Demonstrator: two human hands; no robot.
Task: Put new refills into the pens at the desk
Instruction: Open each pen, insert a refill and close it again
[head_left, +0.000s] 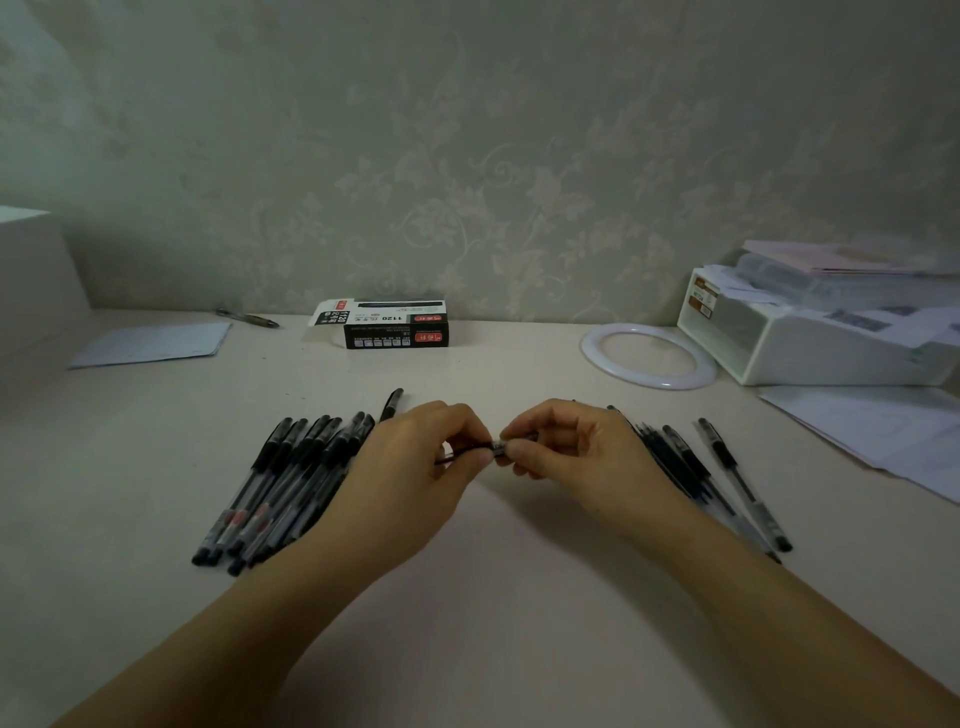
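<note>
Head view: both hands hold one slim black pen (470, 450) above the pale desk (493, 597), its long axis running left to right.
Left hand (415, 467) and right hand (576, 452) each pinch it with curled fingers, meeting mid-barrel. A pile of black capped pens (280, 483) lies left, more black pens (717, 478) right, pointing away; a black refill box (396, 325) sits by the wall.

Two bare forearms reach forward from the lower corners and converge at centre. The left hand (415, 462) and right hand (569, 449) meet fingertip to fingertip, backs up, fingers curled, each pinching one end of a thin pen (493, 446) held level between them.
</note>
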